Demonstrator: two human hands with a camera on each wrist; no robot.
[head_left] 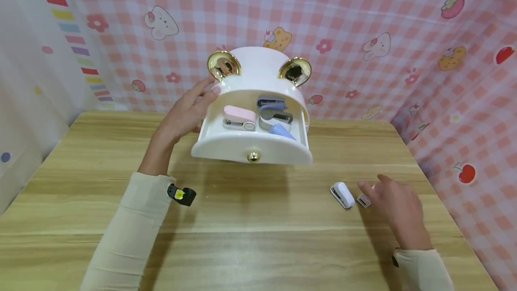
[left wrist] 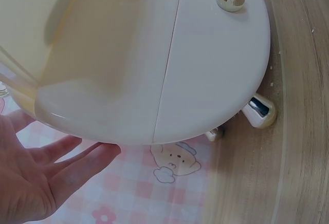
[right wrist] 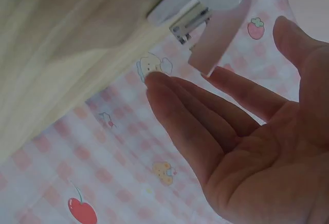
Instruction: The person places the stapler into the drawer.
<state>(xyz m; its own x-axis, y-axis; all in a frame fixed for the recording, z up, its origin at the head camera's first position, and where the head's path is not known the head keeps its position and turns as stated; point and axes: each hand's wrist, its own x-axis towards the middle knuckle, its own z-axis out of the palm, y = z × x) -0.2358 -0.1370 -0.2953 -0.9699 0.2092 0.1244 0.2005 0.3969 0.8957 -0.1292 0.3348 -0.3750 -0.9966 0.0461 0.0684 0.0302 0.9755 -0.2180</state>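
A white storage box (head_left: 258, 68) with gold ears has its drawer (head_left: 220, 147) pulled out. My left hand (head_left: 183, 113) touches the box's left side with extended fingers; the left wrist view shows the fingertips against its curved wall. In the drawer lie a pink stapler (head_left: 239, 118), a grey and white stapler (head_left: 275, 119), a dark blue stapler (head_left: 271, 103) and a light blue piece (head_left: 282, 131). At the right, my right hand (head_left: 397, 205) is beside a pink and white stapler (right wrist: 218, 41), partly hidden in the head view. Its fingers are spread, not gripping.
A white stapler (head_left: 342, 195) lies just left of the right hand on the wooden table (head_left: 242, 246). Pink checked cloth (head_left: 226, 3) hangs behind the box and along the right side. A gold knob (head_left: 253, 156) sticks out of the drawer front.
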